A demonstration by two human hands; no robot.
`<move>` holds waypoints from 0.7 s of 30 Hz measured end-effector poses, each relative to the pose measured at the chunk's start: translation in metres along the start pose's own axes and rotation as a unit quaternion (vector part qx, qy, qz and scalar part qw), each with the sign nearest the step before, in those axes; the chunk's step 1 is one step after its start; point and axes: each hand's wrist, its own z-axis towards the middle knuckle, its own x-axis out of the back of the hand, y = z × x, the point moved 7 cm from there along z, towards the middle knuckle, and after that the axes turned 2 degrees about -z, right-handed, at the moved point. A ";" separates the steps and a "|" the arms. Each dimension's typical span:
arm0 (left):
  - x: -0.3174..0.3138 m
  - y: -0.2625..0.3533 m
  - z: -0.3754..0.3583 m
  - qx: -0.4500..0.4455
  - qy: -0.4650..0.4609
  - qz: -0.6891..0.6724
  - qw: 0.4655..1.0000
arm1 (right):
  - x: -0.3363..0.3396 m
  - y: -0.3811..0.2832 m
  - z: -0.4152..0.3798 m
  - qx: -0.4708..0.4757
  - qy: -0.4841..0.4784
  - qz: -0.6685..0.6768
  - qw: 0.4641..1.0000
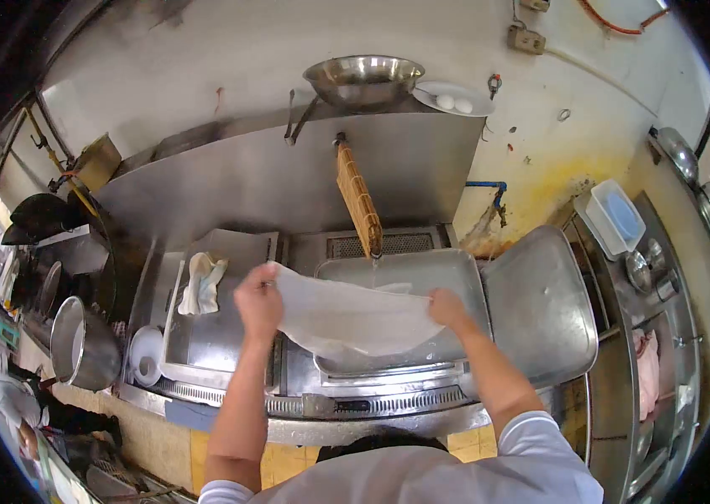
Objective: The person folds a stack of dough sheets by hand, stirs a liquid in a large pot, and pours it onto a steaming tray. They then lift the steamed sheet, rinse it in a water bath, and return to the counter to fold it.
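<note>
A white cloth (355,311) is stretched between my two hands above a metal tray (447,267) in the sink area. My left hand (259,301) is closed on the cloth's left end. Its right end is pinched in my right hand (447,307). Just behind the cloth, a bamboo mat (358,197) hangs around the tap, and a thin stream of water seems to fall below it. A second, crumpled cloth (202,284) lies in the shallow metal basin to the left of my left hand.
A large metal tray (540,307) leans at the right. On the back ledge stand a steel bowl (363,80) and a white plate (456,99) with white round items. A metal pot (84,344) is at the left. Another person (15,395) stands far left.
</note>
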 end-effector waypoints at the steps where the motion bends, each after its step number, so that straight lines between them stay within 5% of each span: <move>1: -0.022 -0.021 -0.015 -0.017 -0.042 -0.006 0.999 | 0.001 -0.010 0.005 0.005 -0.010 -0.009 1.000; 2: -0.045 -0.015 -0.034 -0.036 -0.084 0.030 0.995 | 0.002 -0.023 0.011 0.012 -0.019 -0.019 1.000; 4: -0.095 0.017 -0.063 -0.073 -0.148 0.052 0.985 | 0.007 -0.109 0.021 0.088 0.049 0.207 0.973; 6: -0.104 0.035 -0.063 -0.094 -0.156 0.028 0.983 | 0.004 -0.180 0.014 0.036 -0.070 0.313 0.947; 9: -0.043 0.044 -0.008 -0.076 -0.084 -0.018 0.993 | -0.034 -0.094 0.003 0.044 0.065 0.160 0.984; 13: 0.003 -0.006 0.005 0.013 -0.005 -0.029 0.999 | -0.011 0.019 0.007 0.019 -0.026 -0.087 0.996; 16: -0.056 0.005 -0.041 -0.112 -0.084 0.051 0.989 | -0.016 -0.028 0.027 0.000 0.000 0.150 0.989; 18: -0.089 0.032 -0.061 -0.178 -0.122 0.037 0.976 | 0.006 -0.145 0.021 0.108 0.061 0.352 0.928; 21: -0.082 0.052 -0.043 -0.208 -0.136 0.059 0.967 | -0.032 -0.143 0.019 0.031 -0.079 0.267 0.960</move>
